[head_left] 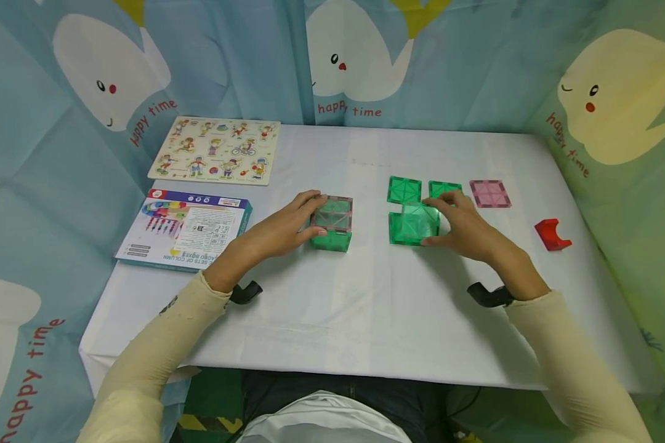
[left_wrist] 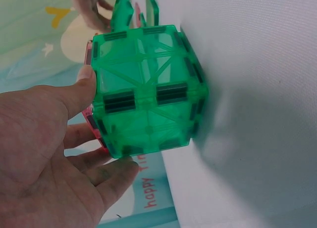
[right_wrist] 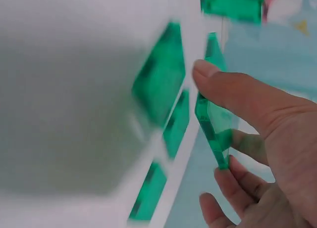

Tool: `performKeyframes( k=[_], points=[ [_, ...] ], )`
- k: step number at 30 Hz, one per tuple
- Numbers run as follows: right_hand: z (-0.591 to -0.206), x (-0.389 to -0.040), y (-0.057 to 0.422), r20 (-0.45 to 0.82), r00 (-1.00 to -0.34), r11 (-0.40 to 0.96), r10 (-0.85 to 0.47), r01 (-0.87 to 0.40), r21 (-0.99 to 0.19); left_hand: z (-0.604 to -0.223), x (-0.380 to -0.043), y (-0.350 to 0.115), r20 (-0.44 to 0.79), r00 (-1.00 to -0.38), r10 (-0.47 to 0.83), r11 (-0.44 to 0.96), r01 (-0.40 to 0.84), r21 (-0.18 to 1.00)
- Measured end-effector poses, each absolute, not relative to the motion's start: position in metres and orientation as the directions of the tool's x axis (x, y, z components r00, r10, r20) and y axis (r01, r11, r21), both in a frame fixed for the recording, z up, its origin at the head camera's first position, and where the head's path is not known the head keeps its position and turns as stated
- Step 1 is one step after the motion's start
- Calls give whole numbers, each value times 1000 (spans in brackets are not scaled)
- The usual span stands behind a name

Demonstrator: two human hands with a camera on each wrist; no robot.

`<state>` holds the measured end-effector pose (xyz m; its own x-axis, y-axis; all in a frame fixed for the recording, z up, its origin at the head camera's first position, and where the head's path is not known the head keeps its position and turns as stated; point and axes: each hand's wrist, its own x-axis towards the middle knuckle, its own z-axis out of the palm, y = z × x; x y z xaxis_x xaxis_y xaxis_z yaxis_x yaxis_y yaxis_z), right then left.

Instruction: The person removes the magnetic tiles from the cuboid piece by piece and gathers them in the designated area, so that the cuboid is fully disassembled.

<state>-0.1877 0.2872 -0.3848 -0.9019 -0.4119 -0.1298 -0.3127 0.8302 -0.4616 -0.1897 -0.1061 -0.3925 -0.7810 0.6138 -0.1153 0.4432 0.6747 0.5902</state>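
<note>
A small cube of clear green magnetic tiles (left_wrist: 143, 92), topped by a pink tile (head_left: 334, 206), stands on the white table. My left hand (head_left: 290, 229) grips it near the top, thumb on one side and fingers across from it. With my right hand (head_left: 465, 227) I pinch a green square magnetic tile (right_wrist: 214, 121) between thumb and fingers. That tile is lifted above another green tile (head_left: 394, 231) lying flat. Just behind lie two more green tiles, one at the left (head_left: 404, 189) and one partly behind my fingers (head_left: 443, 186).
A pink square tile (head_left: 490, 194) lies to the right of the green ones. Farther right is a red curved block (head_left: 551, 235). A picture board (head_left: 216, 151) and a printed box (head_left: 183, 227) occupy the left side. Whale-patterned curtains (head_left: 360, 61) enclose the table.
</note>
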Motion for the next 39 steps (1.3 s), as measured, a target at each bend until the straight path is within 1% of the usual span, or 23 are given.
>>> performKeyframes(
  k=[5, 10, 18, 21, 23, 27, 31, 34, 39],
  points=[
    [-388, -192, 331, -192, -925, 867, -329, -215, -449, -393, -190, -106, -110, -780, 615, 670, 444, 595],
    [-397, -195, 356, -267, -918, 889, -293, -159, -429, -392, -190, -106, -111, -781, 614, 673, 446, 590],
    [-410, -200, 368, -322, -904, 890, -281, -119, -441, -392, -190, -106, -113, -778, 618, 673, 449, 588],
    [-410, -200, 368, -320, -905, 904, -281, -138, -404, -392, -190, -106, -111, -778, 618, 671, 449, 590],
    [-409, -201, 366, -289, -914, 910, -284, -162, -382, -392, -190, -106, -110, -779, 618, 671, 448, 591],
    [-404, -200, 352, -199, -937, 898, -286, -190, -396, -392, -190, -106, -108, -778, 619, 669, 450, 591],
    [-399, -199, 319, -123, -943, 835, -308, -206, -510, -393, -190, -106, -106, -778, 619, 669, 452, 589],
    [-398, -199, 285, -107, -933, 778, -344, -219, -589, -393, -190, -106, -108, -780, 616, 673, 450, 587],
    [-404, -199, 222, -120, -898, 665, -423, -217, -715, -394, -190, -107, -115, -784, 611, 681, 445, 581]
  ],
)
